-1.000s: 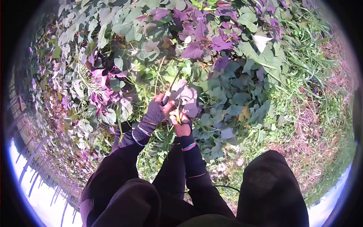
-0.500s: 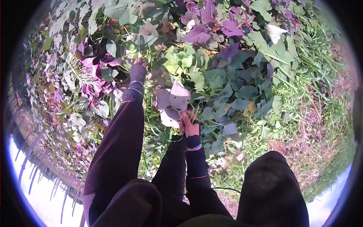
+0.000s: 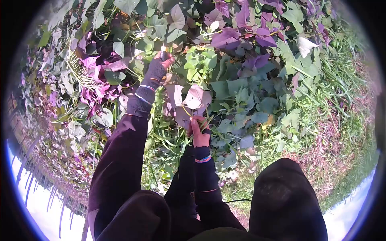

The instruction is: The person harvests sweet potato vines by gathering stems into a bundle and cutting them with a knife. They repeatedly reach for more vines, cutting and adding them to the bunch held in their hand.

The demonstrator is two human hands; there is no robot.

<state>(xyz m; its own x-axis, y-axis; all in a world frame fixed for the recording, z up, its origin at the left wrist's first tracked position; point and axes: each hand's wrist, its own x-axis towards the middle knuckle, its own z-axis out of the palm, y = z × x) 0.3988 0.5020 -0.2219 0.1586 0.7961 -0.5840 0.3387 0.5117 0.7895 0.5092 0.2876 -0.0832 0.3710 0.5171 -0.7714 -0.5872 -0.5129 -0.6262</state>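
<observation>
My left hand [image 3: 164, 64], in a dark sleeve with thin bands at the wrist, is closed around the pale handle of a thin tool [image 3: 163, 51]. Its dark, narrow end points up into the leaves and is partly hidden. Lower and nearer to me, my right hand [image 3: 200, 132] pinches a thin yellowish stem [image 3: 187, 111] between thumb and fingers. Pale purple leaves [image 3: 196, 97] lie just above those fingertips. Some thin green stems cross beside the right fingers. Bright green leaves [image 3: 200, 62] grow to the right of my left hand.
Dense purple vines [image 3: 227, 38] and green foliage [image 3: 265, 102] surround both hands. Grass [image 3: 333, 86] and dry reddish stalks [image 3: 325, 140] lie at the right. My knees [image 3: 285, 188] show at the bottom, with a thin black cord [image 3: 238, 200] between them. Posts stand at the lower left.
My left hand has moved right and slightly up with the tool, and its thumb now shows. My right hand has shifted slightly left; the pale purple leaves above it have changed position.
</observation>
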